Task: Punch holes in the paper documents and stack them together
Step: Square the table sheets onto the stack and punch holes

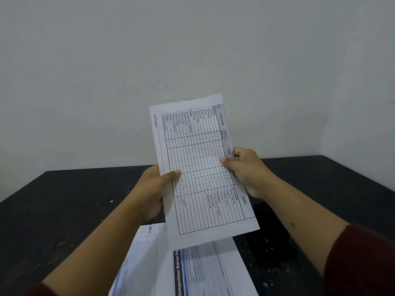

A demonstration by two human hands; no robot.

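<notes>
I hold a printed sheet with a table grid [201,163] up in front of me, above the black table [64,199]. My left hand [154,189] grips its left edge with the thumb on the front. My right hand [245,167] pinches the right edge the same way. Below the sheet, several printed documents [188,270] with blue and dark headers lie on the table near me. A black object [269,229], possibly the hole punch, sits on the table under my right forearm, dark and hard to make out.
A plain pale wall [192,60] rises behind the table and meets a side wall at the right. The table top shows small white specks. Its far edge runs along the wall.
</notes>
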